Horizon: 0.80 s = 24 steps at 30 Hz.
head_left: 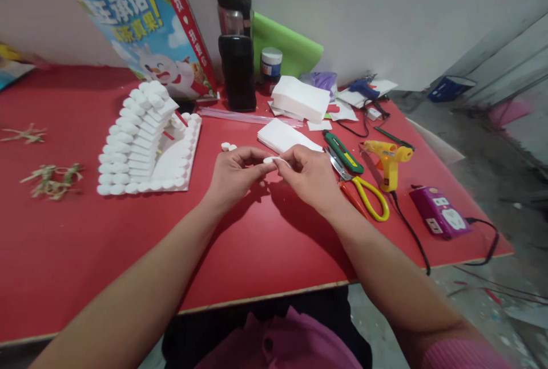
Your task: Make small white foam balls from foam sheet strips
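A small white roll of soft paper point(270, 160) is pinched between my two hands over the middle of the table. My left hand point(235, 176) grips its left end with thumb and fingers, and my right hand point(311, 178) pinches the right end, where a thin strip shows. Just behind my left hand lie two small white rolls point(228, 146). A stack of white paper sheets point(289, 138) rests behind my right hand. To the left stands a white model staircase point(143, 155) on a white base, edged with rows of rounded white pieces.
Right of my hands lie yellow-handled scissors point(372, 198), a green utility knife point(343, 152), a yellow glue gun point(389, 158) and a purple power strip point(440, 212). A black phone point(238, 72) leans at the back. Straw-like knotted pieces point(52, 179) lie far left on the red table point(274, 249).
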### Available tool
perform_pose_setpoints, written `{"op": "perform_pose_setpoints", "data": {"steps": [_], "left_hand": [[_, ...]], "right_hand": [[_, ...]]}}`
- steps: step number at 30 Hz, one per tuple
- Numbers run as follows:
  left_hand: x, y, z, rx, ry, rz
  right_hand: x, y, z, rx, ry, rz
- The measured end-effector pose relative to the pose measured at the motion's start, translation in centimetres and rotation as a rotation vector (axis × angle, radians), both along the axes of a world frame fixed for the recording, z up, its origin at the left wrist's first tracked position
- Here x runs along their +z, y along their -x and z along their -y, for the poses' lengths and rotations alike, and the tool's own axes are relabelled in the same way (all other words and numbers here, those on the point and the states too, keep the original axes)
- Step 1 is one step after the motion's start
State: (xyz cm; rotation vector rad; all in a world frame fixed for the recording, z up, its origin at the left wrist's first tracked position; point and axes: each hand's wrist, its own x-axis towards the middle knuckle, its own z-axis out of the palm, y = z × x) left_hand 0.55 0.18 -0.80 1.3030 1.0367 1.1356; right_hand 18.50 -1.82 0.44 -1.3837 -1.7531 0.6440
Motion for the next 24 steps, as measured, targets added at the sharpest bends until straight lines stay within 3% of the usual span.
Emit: {"op": "perform_pose_setpoints", "data": {"steps": [3, 10, 18, 24], "left_hand": [[-0.3, 0.2, -0.1, -0.002, -0.019, 0.027], [-0.3, 0.5, -0.3, -0.079, -0.010, 0.053], [0.1, 0.5, -0.1, -0.096, -0.046, 0.029], [0.0, 0.3, 0.0, -0.081, -0.008, -0.003]], "right_hand": [[0.2, -0.1, 0.2, 0.070, -0.110, 0.066], [0.5, -1.1, 0.0, 0.263, -0.208, 0.101], [1.4, -1.5, -0.1, 0.331, -0.063, 0.000], [0.9, -1.2, -0.1, 0.288, 0.004, -0.038]]}}
